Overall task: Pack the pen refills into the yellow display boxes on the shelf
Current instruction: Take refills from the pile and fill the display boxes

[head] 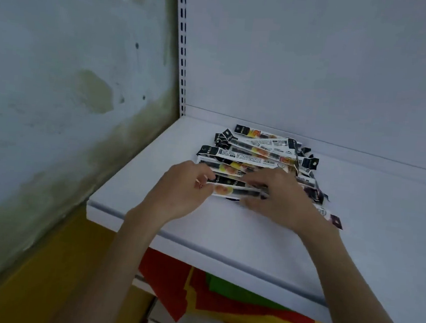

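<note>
Both hands are down on the heap! The left hand (186, 184) pinches one end of a long, flat plastic refill packet (237, 190), black and white with an orange patch, and the right hand (278, 195) curls its fingers over the other end. The loose pile of packets (256, 152) lies fanned out on the white metal shelf (225, 239), near the back panel. No yellow display box shows here, so I'd say packing has barely begun, with the whole pile left.

Fine print on the pen refill packets (256, 153) piled before me, too blurred for me to read, a red-and-yellow badge (257, 133) on the rearmost packet, characters unclear, no legible letters on the red, yellow and green packaging (233, 304) below.
</note>
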`<state>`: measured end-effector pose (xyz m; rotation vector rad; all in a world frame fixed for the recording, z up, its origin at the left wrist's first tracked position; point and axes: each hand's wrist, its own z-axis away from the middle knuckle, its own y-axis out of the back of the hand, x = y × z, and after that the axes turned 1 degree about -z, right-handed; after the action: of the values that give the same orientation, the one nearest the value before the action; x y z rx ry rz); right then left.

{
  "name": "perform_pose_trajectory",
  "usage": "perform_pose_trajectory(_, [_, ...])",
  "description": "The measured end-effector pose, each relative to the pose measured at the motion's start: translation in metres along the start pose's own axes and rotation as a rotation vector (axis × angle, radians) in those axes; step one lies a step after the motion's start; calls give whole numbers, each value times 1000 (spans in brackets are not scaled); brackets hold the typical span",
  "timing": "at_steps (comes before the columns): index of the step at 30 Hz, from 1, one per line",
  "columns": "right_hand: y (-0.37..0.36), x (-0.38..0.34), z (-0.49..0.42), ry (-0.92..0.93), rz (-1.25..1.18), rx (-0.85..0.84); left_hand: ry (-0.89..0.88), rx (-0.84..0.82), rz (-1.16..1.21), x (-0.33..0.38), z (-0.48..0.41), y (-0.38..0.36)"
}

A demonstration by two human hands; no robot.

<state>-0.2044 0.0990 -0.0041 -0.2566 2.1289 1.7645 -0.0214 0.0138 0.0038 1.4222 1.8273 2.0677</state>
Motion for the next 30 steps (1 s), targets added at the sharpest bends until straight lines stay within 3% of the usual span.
perform_pose_trajectory(3, [-18,-8,-4,47,107,106,-14,-75,64,-9,-6,-4])
perform_pose_trajectory(6, [-24,-10,-3,50,35,344,-7,-162,121,-14,-11,-6])
perform_pose_trajectory(10, [-26,-22,3,6,-68,604,51,-29,261,-6,-18,-7])
perform_pose_trajectory(13, [-33,-43,5,101,-119,499,141,83,678,-1,-33,-7])
perform_pose_trajectory(15, [-31,-49,0,76,-216,464,210,129,805,-5,-44,-7])
perform_pose_trajectory(18, [-19,-29,-15,-131,-72,591,256,89,865,-11,-49,-4])
perform_pose_trajectory(21, [-20,-10,-27,-299,181,429,266,-11,862,-18,-51,0])
perform_pose_trajectory(26, [-25,-27,-39,-201,108,626,275,-115,925,-19,-53,6])
perform_pose_trajectory(30, [-36,-69,-43,-49,-55,542,265,-36,861,-20,-60,2])
